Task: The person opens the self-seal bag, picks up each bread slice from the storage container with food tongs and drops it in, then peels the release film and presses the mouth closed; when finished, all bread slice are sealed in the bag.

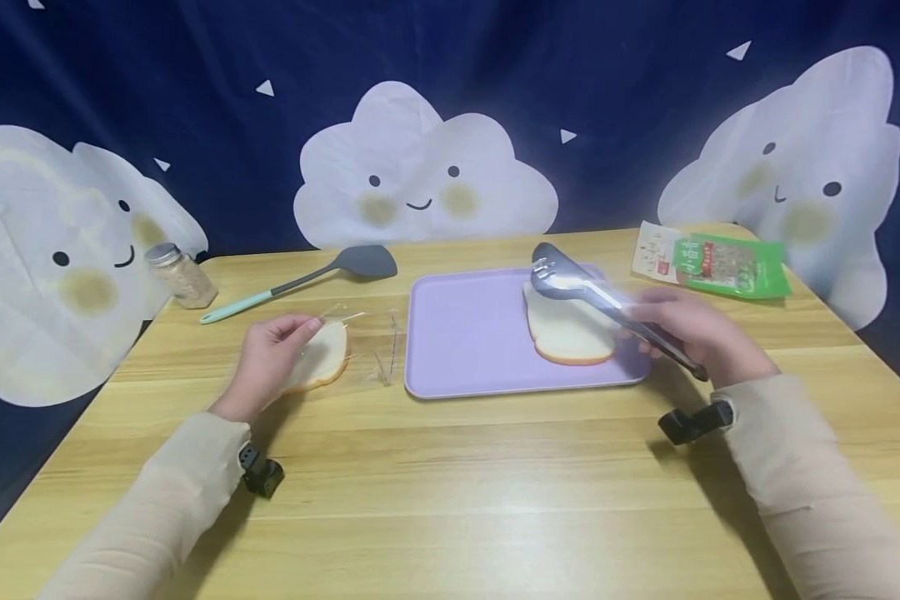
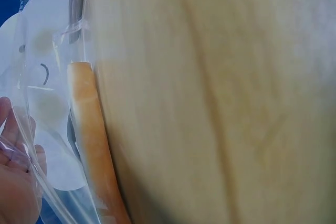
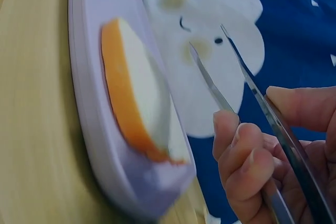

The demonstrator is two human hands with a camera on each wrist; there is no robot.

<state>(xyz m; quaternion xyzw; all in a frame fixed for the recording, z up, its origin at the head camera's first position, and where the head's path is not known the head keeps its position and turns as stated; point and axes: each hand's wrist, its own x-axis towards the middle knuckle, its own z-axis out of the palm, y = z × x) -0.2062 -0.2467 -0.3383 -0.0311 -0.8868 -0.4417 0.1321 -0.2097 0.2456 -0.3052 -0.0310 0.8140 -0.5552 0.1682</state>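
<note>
With thumb and fingers, my left hand (image 1: 266, 358) pinches the edge of a clear plastic bag (image 2: 79, 30). Inside that bag lies a slice of white bread (image 1: 326, 357), its brown crust (image 2: 94, 129) close over the wood. My right hand (image 1: 693, 329) grips metal food tongs (image 1: 570, 282) between the thumb and curled fingers. In the right wrist view the tongs' tips stand apart with nothing between them. Below the tongs, another bread slice (image 1: 570, 333) rests on the right half of a purple tray (image 1: 465, 333).
Behind the left hand lies a grey spatula (image 1: 363, 262) with a mint handle. A jar (image 1: 183, 279) with a grey lid stands at the back left. Green and white food packets (image 1: 750, 267) lie at the back right. A blue cloud-print curtain (image 1: 607, 67) hangs behind the wooden table (image 1: 450, 483).
</note>
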